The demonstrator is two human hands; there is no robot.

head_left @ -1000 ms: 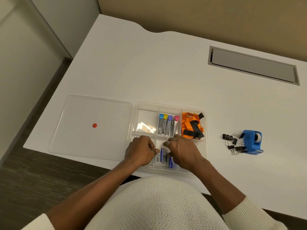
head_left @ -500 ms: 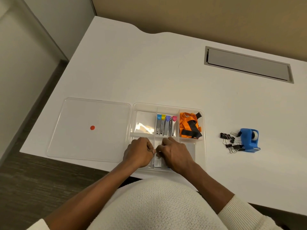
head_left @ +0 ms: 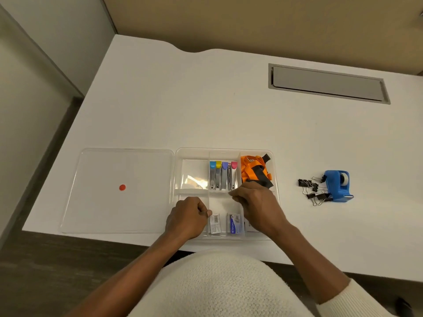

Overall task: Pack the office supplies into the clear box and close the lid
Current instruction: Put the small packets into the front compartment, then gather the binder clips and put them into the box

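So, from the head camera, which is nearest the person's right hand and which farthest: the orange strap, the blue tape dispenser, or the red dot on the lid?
1. The orange strap, in the box's far right compartment, just beyond the right hand.
2. The blue tape dispenser, out on the desk to the right, beside the binder clips.
3. The red dot, on the clear lid lying left of the box.

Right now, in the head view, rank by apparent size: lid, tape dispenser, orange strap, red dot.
1. Lid, by far the largest.
2. Orange strap and tape dispenser: look alike, and the strap is partly hidden.
3. Red dot.
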